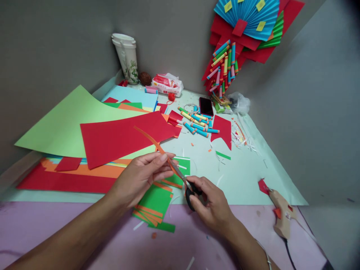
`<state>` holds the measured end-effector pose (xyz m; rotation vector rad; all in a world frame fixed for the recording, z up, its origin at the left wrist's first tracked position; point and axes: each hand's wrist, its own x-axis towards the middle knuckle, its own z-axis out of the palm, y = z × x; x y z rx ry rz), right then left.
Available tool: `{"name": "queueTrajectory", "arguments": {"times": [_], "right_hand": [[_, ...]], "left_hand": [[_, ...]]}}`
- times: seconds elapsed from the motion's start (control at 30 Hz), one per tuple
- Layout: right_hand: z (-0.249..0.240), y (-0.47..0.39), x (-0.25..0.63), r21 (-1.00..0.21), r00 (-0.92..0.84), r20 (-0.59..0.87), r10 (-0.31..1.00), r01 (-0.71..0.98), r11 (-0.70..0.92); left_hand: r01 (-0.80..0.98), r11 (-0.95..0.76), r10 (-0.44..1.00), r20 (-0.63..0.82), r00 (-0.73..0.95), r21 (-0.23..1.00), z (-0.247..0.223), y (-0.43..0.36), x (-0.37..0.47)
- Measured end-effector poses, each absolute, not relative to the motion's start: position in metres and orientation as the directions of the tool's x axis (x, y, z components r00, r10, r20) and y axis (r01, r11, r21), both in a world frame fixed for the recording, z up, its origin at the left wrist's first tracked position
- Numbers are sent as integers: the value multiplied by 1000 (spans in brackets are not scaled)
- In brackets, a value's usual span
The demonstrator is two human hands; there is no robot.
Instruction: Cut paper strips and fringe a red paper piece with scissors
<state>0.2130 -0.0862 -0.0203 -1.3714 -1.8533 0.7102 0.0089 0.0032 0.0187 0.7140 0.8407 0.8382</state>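
Observation:
In the middle of the head view my left hand (150, 170) pinches a thin orange paper strip (149, 137), whose free end curves up to the left. My right hand (213, 200) grips black-handled scissors (190, 197). Their blades run up to the left along the strip, near my left fingertips; whether they are parted I cannot make out. Below my hands lie green paper pieces (156, 200) with several cut orange strips (149, 215) on top. A large red paper sheet (126, 135) rests just beyond my left hand.
A glue gun (282, 213) lies at the right with its cord. Rolled paper tubes (199, 122), a phone (206, 107) and paper scraps (242, 137) are farther back. A white cup (126, 58) stands by the wall, left of a tissue pack (168, 85). A paper fan decoration (250, 28) hangs at upper right.

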Motion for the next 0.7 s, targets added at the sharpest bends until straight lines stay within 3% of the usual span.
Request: {"name": "queueTrajectory", "arguments": {"times": [0.7], "right_hand": [[-20, -86, 213, -747, -195, 234, 952, 591, 305]], "left_hand": [[-335, 490, 851, -359, 383, 805, 20, 3, 10]]}}
